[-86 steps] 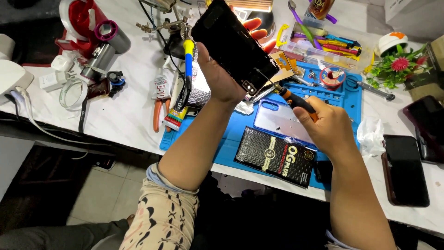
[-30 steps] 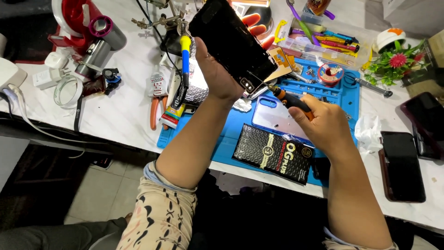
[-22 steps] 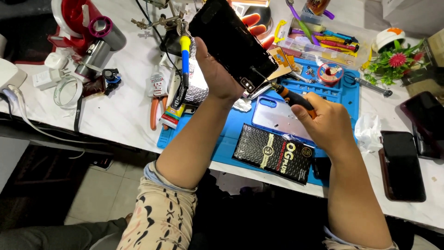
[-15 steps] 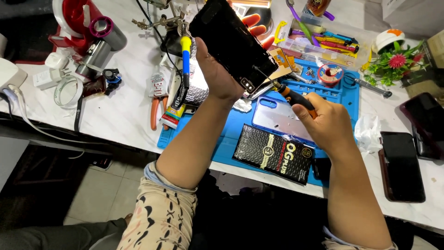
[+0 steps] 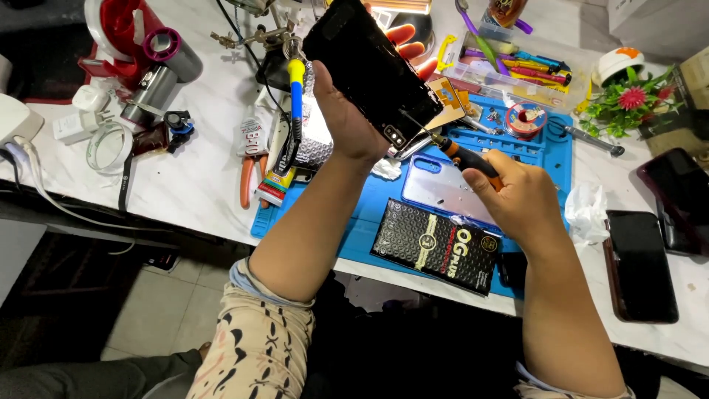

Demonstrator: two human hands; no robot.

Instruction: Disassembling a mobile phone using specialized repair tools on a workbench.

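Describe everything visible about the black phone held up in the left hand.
The black phone is a glossy dark slab, tilted with its far end raised above the blue mat. A small camera module sits near its lower corner. The left hand clasps its edges; the screwdriver in the right hand meets that lower corner.

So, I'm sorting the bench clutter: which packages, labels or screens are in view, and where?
Black phone: dark slab held up by left hand.
Black box: flat rectangle, white and yellow print, on blue mat.
Two dark phones: blank screens, table's right edge.
Glue tube: printed, beside orange pliers.
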